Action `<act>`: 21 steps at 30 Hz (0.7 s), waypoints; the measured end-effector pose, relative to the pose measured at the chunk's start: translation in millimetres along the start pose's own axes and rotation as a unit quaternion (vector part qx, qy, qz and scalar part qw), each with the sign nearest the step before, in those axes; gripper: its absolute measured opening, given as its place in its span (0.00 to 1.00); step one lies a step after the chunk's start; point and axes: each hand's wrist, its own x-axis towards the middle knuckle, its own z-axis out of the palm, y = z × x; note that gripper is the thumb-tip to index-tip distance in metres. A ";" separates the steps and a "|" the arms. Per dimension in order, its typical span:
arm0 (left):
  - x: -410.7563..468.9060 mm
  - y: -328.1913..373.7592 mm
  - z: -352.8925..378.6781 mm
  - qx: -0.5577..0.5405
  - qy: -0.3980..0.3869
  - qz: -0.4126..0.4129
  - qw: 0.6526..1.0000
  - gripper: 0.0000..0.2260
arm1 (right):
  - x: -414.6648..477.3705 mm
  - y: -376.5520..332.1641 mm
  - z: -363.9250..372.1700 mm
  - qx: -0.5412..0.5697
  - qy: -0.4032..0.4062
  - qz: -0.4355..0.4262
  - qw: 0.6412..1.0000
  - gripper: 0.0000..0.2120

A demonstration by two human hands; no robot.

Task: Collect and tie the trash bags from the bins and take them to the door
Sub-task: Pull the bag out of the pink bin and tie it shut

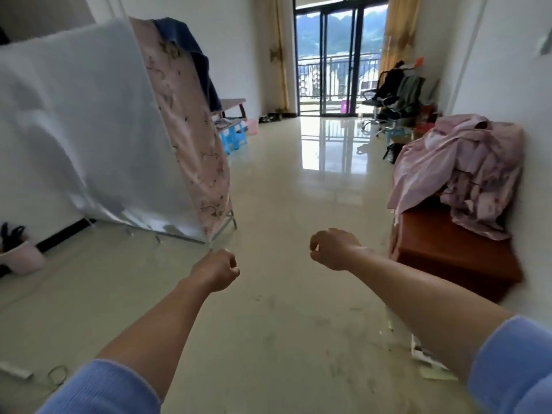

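Observation:
A pink bin (22,258) stands on the floor at the far left, by the wall, with a dark bag sticking out of its top. A second small pink bin (251,127) sits far back by the left wall, next to a blue stool. Both my arms reach forward over the floor. My left hand (216,271) is curled into a loose fist with nothing in it. My right hand (333,249) hangs with fingers bent inward and also holds nothing. Both hands are far from either bin.
A cloth wardrobe (89,130) with a white and pink cover stands at the left. A brown cabinet (457,252) piled with pink cloth lines the right wall. Office chairs (388,100) stand near the glass balcony door (337,61). Paper scraps (427,360) lie at lower right.

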 end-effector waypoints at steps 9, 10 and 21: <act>162.2 -136.9 -52.1 -0.062 0.016 -0.127 0.990 0.08 | 245.3 -121.6 16.8 -0.020 -0.028 -0.133 0.990 0.14; 177.9 -150.1 -61.0 -0.068 0.022 -0.138 0.988 0.08 | 270.4 -132.6 14.3 -0.016 -0.027 -0.141 0.990 0.14; 347.1 -313.2 -116.8 -0.118 0.054 -0.264 0.956 0.07 | 553.7 -281.4 32.0 -0.035 -0.044 -0.272 0.961 0.11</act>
